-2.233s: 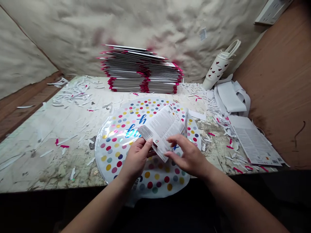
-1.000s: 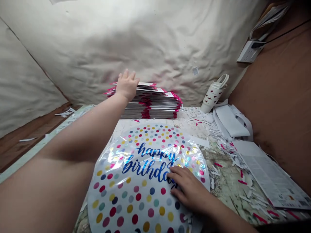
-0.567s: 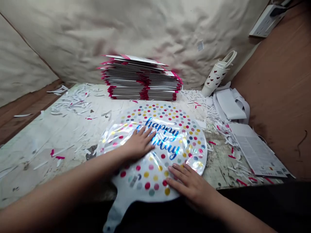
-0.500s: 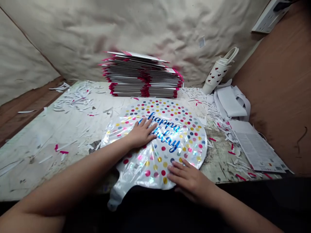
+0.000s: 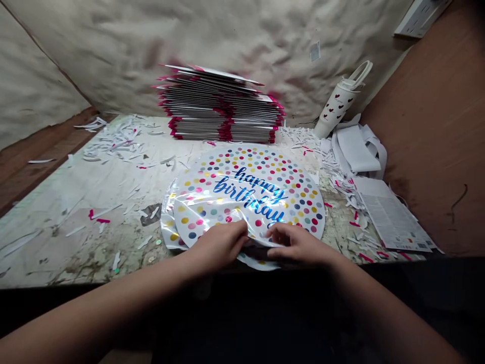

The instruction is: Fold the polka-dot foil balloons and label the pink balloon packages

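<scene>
1. Both arms reach in from the near edge. The left hand (image 5: pixel 223 243) is palm-down, its thumb and fingers together, pinching the near edge of the balloon (image 5: pixel 248 210).
2. The right hand (image 5: pixel 299 243) is at the same edge, fingers curled, its thumb and fingers apart.
3. The flat, dotted "happy birthday" balloon lies mid-table, its near edge lifted slightly; another dotted layer shows beneath its left side.
4. Right of it, a printed sheet (image 5: pixel 392 215) lies among paper scraps (image 5: pixel 356 230).
5. Farther right, a white paper strip (image 5: pixel 358 149) lies in a loose heap.
6. Behind that stands a heart-patterned cup (image 5: pixel 336 110), its inside hidden.
7. A tall stack of cards (image 5: pixel 222 111) stands beyond the balloon, before the wall (image 5: pixel 227 35).
</scene>
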A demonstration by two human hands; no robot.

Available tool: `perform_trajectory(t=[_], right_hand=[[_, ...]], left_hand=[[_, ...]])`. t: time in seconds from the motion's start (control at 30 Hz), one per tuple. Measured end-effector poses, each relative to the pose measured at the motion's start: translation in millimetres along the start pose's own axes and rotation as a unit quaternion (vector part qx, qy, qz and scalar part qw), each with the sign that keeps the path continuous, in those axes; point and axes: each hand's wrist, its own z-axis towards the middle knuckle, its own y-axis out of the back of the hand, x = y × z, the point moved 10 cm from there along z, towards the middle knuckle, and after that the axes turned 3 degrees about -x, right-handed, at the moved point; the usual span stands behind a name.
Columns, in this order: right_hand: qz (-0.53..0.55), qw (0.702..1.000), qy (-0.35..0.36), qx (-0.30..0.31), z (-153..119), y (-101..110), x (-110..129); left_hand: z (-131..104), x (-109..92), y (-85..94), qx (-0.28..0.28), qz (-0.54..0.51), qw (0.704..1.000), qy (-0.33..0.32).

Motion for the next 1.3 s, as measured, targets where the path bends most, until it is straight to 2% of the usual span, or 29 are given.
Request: perform_trajectory(t=[0.03, 0.1, 0.2, 0.27, 0.33, 0.4, 0.43, 0.5, 0.57, 0.63, 0.67, 0.73, 0.83, 0.9, 0.97, 1.03, 1.13, 1.2, 1.3], right_hand=[[0.018, 1.0, -0.002, 0.008, 4, 0, -1], [0.053, 0.998, -0.005, -0.018, 10, 8, -7], [0.126, 0.987, -0.013, -0.094, 12, 23, -24], [0.171, 0.975, -0.006, -0.14, 9, 31, -35], [0.193, 0.966, 0.003, -0.171, 5, 37, -39], [0.176, 0.967, 0.016, -0.181, -1, 39, -32], [0.149, 0.972, 0.033, -0.178, -4, 38, -23], [0.064, 0.98, 0.103, -0.16, -13, 30, 4], [-0.055, 0.972, 0.19, -0.13, -24, 15, 30], [-0.182, 0.953, 0.225, -0.094, -33, -4, 33], [-0.236, 0.945, 0.208, -0.089, -34, -7, 23], [-0.312, 0.934, 0.113, -0.135, -35, 10, -11], [-0.366, 0.887, -0.035, -0.28, -49, 66, -56], [-0.398, 0.859, -0.038, -0.319, -54, 89, -64], [-0.412, 0.862, 0.024, -0.294, -49, 94, -58], [-0.39, 0.886, 0.077, -0.237, -40, 89, -51], [-0.362, 0.912, 0.084, -0.175, -32, 81, -34], [-0.366, 0.92, 0.085, -0.108, -26, 63, -15], [-0.325, 0.935, 0.129, 0.063, -19, 12, 18]], left_hand=[[0, 1, 2.0, -0.001, 0.022, 1.0, -0.006], [-8, 8, 7.6, -0.003, 0.079, 0.997, -0.023], [-37, 47, 28.3, -0.04, 0.152, 0.987, 0.014], [-60, 82, 52.4, -0.096, 0.201, 0.972, 0.078], [-80, 103, 81.7, -0.189, 0.231, 0.947, 0.12], [-88, 101, 101.5, -0.276, 0.217, 0.931, 0.097], [-85, 96, 104.5, -0.299, 0.198, 0.931, 0.065], [-69, 84, 94.4, -0.28, 0.159, 0.946, -0.013], [-48, 82, 69.7, -0.205, 0.137, 0.967, -0.065], [-31, 89, 38.5, -0.109, 0.117, 0.982, -0.098], [-27, 94, 25.7, -0.074, 0.105, 0.986, -0.107], [-26, 102, 12.0, -0.054, 0.075, 0.988, -0.121], [-34, 106, 11.8, -0.088, 0.041, 0.987, -0.124], [-39, 104, 12.6, -0.091, 0.032, 0.988, -0.124], [-41, 104, 14.6, -0.089, 0.033, 0.989, -0.116], [-42, 110, 17.5, -0.084, 0.05, 0.99, -0.101], [-41, 124, 19.1, -0.063, 0.09, 0.991, -0.072], [-41, 128, 17.7, -0.042, 0.112, 0.991, -0.066], [-38, 126, 15.6, -0.028, 0.128, 0.988, -0.079]])
